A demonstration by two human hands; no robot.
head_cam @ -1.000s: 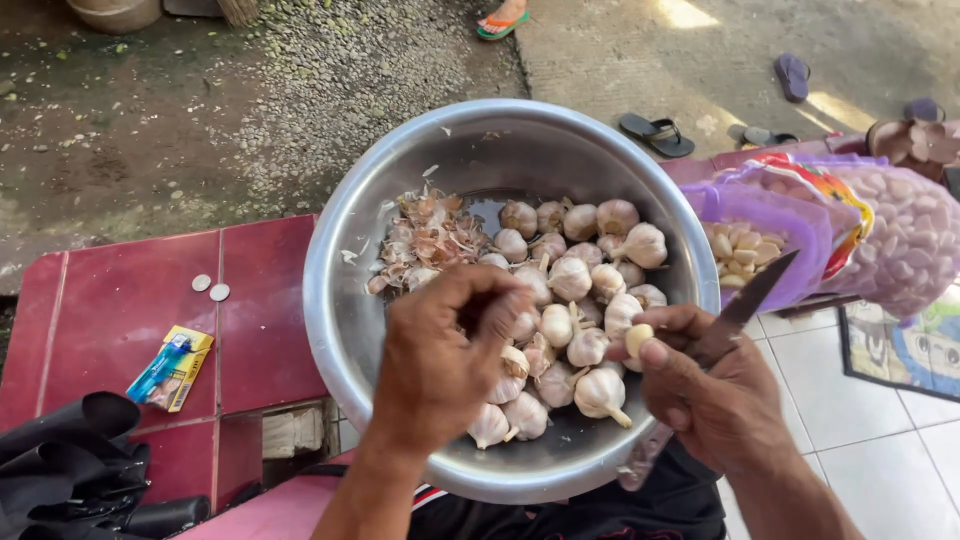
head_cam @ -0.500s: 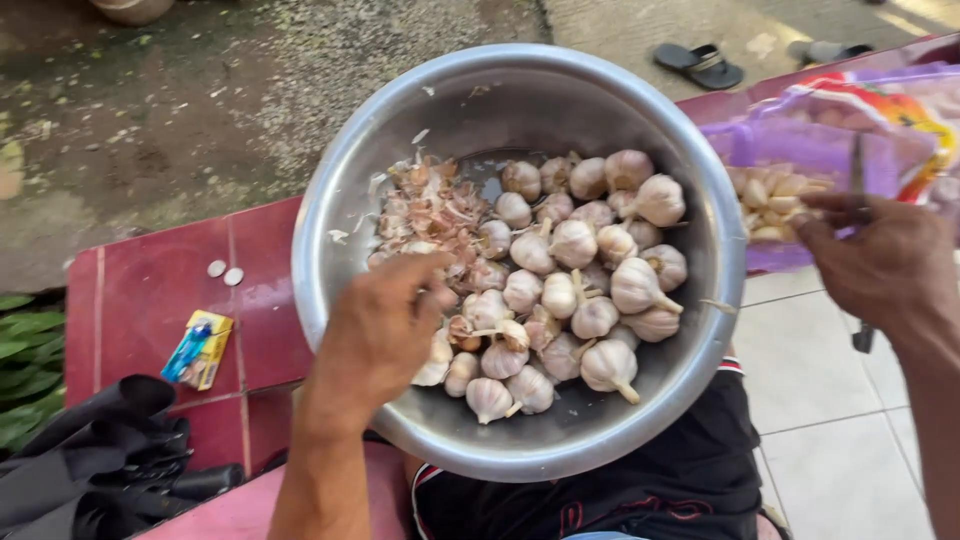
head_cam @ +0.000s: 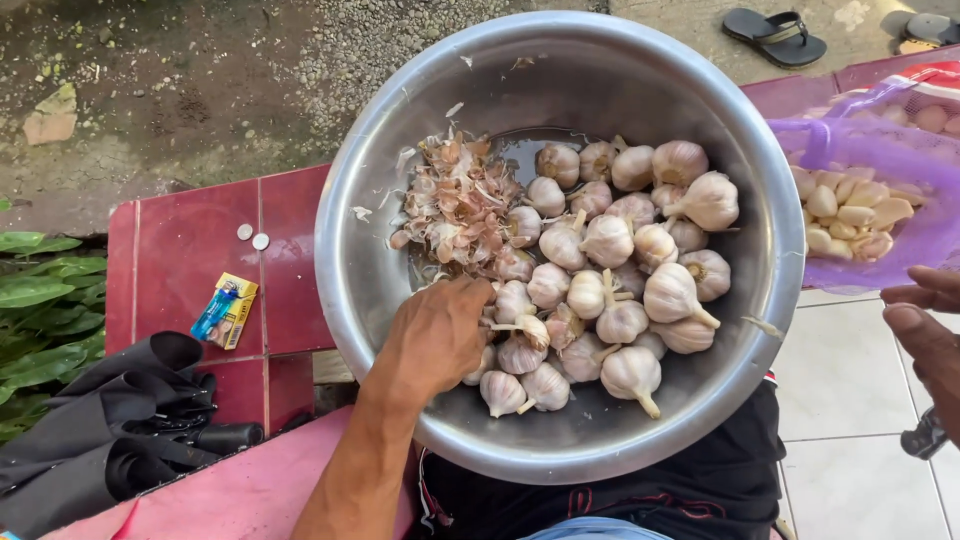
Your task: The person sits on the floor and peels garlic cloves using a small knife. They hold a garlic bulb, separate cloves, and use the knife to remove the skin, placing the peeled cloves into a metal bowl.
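While reaching into steel bowl [head_cam: 370, 260] at frame centre, left hand [head_cam: 435, 335] fingers curled among garlic bulbs [head_cam: 600, 260]; grasp unclear. Right hand [head_cam: 925, 340] at right edge, fingers loosely bent, gripping dark handle [head_cam: 922, 436].

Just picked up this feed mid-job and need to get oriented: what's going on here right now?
A person sits with a big metal bowl on their lap, full of whole garlic bulbs with a heap of papery skins on one side. The left hand reaches into the bowl among the bulbs. The right hand is at the frame's right edge, beside a purple mesh bag of peeled cloves; a dark handle shows under it. Whether either hand grips anything is unclear.
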